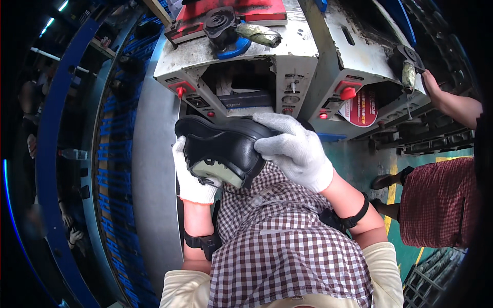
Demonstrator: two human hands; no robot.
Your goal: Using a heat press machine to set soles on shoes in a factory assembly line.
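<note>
Directly before the grey press machine point(287, 56), a black shoe point(226, 146) is held against the person's checked shirt point(277, 236), its toe just below the machine's open bay with little room between them. Left of the shoe runs a blue conveyor rail point(56, 133); right of it, green floor point(359, 164) lies open. Gloved left hand point(191, 177) grips its underside, wrist upright; gloved right hand point(292, 149) clasps its top, forearm angled inward.

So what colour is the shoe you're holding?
Black leather shoe with a pale greenish tongue lining, clearest in the head view.
</note>
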